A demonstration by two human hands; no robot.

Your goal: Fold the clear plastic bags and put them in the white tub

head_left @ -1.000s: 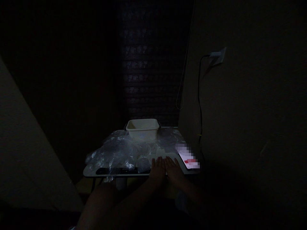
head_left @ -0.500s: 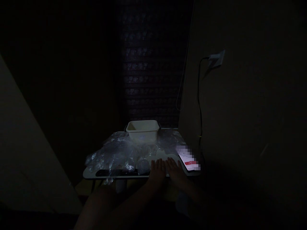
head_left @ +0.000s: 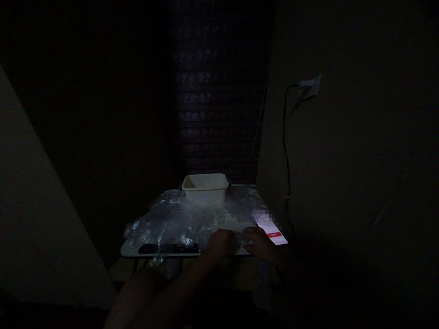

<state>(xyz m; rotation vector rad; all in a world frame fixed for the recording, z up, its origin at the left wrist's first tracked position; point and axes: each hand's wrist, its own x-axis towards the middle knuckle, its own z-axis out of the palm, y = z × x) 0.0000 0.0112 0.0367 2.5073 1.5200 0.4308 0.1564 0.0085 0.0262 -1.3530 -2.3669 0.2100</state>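
Observation:
In dim light, my left hand [head_left: 221, 243] is at the front edge of a small white table [head_left: 128, 249], its fingers curled in. My right hand [head_left: 259, 242] is just to the right, fingers bent, thumb towards the left hand. Some clear plastic [head_left: 240, 238] seems to lie between them; what the fingers hold is too dark to make out. A crumpled clear plastic sheet [head_left: 164, 219] covers much of the table. Beside my right hand lies a phone [head_left: 270, 228] with a lit screen.
A white basin [head_left: 206, 194] stands at the back of the table. A long dark object [head_left: 168, 248] lies along the front left edge. On the right wall, a black cable [head_left: 285, 132] hangs from an outlet [head_left: 313, 87]. Dark blinds [head_left: 212, 100] hang behind.
Both hands lay flat with fingers stretched out; now their fingers are bent. The clear piece left of my left hand has shifted towards the hands. My right hand has moved slightly right.

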